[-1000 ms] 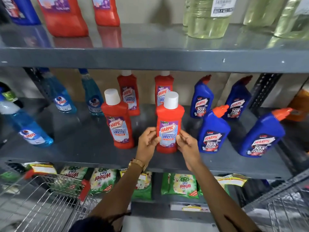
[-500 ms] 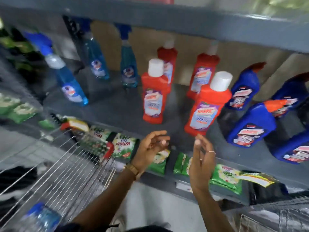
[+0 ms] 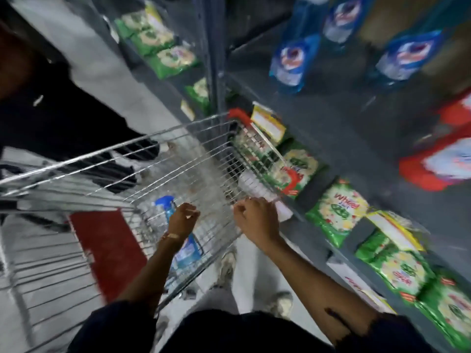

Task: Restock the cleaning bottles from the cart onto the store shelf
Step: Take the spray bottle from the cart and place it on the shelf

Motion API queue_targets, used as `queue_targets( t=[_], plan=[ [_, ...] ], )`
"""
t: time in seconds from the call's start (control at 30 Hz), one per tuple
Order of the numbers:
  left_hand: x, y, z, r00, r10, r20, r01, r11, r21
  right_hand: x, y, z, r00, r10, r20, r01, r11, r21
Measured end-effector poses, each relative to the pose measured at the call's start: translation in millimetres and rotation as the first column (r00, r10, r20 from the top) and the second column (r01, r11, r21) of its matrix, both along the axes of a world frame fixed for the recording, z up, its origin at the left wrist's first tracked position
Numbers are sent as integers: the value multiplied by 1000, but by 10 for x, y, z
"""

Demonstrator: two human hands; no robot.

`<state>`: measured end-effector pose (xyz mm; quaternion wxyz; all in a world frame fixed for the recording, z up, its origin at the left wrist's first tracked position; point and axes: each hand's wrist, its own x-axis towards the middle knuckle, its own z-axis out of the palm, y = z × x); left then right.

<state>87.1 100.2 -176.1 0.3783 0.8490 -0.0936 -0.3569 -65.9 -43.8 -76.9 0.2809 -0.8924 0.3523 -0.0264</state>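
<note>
The wire cart stands left of the grey store shelf. A blue spray bottle lies in the cart's bottom, its blue nozzle pointing away from me. My left hand hovers over that bottle inside the cart, fingers loosely curled and holding nothing. At the cart's near right rim, my right hand is curled and empty. Blue bottles and a red bottle stand on the shelf, blurred.
Green detergent packets fill the lower shelf beside the cart. A person in dark clothes stands beyond the cart at the left. A red panel lies by the cart. My shoes are on the pale floor.
Both hands let go of the red bottle, left it standing on the shelf, and dropped down to the cart. My view swung left and down.
</note>
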Motion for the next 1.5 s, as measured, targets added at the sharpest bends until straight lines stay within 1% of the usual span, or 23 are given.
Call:
queue_targets(
  t=[0.07,0.1,0.17,0.2,0.33,0.47,0.6,0.67,0.73,0.77,0.83,0.93,1.0,1.03,1.07,1.1,1.13,1.17,1.2,1.23,1.33,1.4,1.5],
  plan=[
    [145,360,-419,998,-43,-37,52,954,296,240,95,-182,986,33,-164,-38,999,-27],
    [168,506,-559,995,-78,-63,96,915,392,305,130,-267,971,40,-238,-47,999,-24],
    [164,703,-722,987,-124,-104,158,877,454,349,151,-351,930,18,-367,-40,998,-53],
    [186,780,-828,988,-100,-113,142,875,463,383,155,-399,919,15,-393,-52,995,-83],
    [173,848,-1231,995,12,-103,35,896,442,410,132,-469,924,28,-381,-92,984,-152],
    [170,762,-1515,962,229,-148,-147,894,424,465,103,-492,928,59,-368,-126,979,-160],
    [270,648,-1426,898,317,-305,-188,904,384,470,90,-518,933,60,-356,-128,977,-171],
    [295,634,-1431,875,335,-351,-202,909,364,463,97,-531,938,56,-342,-121,978,-172],
    [261,570,-1319,862,383,-333,-263,898,353,462,104,-526,945,33,-325,-92,982,-166],
    [250,540,-1280,876,375,-303,-262,898,354,456,102,-526,947,24,-320,-80,983,-165],
    [232,454,-1089,925,273,-265,-172,921,349,463,108,-557,946,40,-322,-99,981,-169],
    [203,313,-654,969,146,-199,-99,968,229,416,56,-557,955,35,-293,-86,983,-162],
    [192,241,-283,988,97,-124,-85,991,100,399,-39,-597,964,28,-265,-60,992,-115],
    [176,200,-41,994,66,-91,-63,997,31,385,-100,-577,971,35,-235,-50,997,-56],
    [160,167,200,996,34,-77,-37,999,-34,366,-171,-531,984,38,-174,-27,997,66],
    [140,127,438,996,13,-87,-23,993,-113,348,-248,-443,997,9,-77,10,968,251],
    [117,78,684,995,-6,-104,-14,980,-198,329,-304,-301,998,-53,29,34,891,454],
    [94,36,890,992,-27,-124,-7,964,-267,303,-331,-166,987,-118,106,25,777,629],
    [50,-27,1121,990,-49,-135,2,943,-333,257,-352,1,971,-172,167,-10,665,747],
    [-8,-92,1303,987,-72,-140,14,925,-380,180,-363,146,957,-204,204,-44,594,803],
    [-239,-316,1751,977,-165,-138,75,864,-498,-148,-357,571,915,-263,307,-152,480,864],
    [-426,-478,1924,958,-252,-134,135,814,-564,-446,-380,799,865,-349,361,-159,492,856],
    [-714,-699,2001,921,-366,-132,208,751,-627,-887,-450,976,776,-488,400,-101,529,842]
  ],
)
